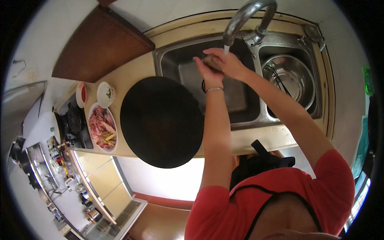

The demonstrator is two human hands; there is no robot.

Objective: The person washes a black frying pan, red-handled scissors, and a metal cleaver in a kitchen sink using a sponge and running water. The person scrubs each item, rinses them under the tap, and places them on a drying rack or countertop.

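Both my hands are over the left basin of a steel double sink (180, 72), with water running from the curved metal faucet (240, 21) onto them. My left hand (211, 72) is palm up beneath a brownish item (213, 62), too blurred and covered to name. Against that item's upper side lies my right hand (229, 63), fingers curved round it. A bracelet circles the left wrist. Which hand bears the item's weight I cannot tell.
Left of the sink lies a large round black board (162, 122). Beyond it stand an oval plate of raw meat (102, 126), a white bowl (105, 95), a bowl with red contents (81, 94) and a stove (75, 120). A steel bowl (289, 78) fills the right basin.
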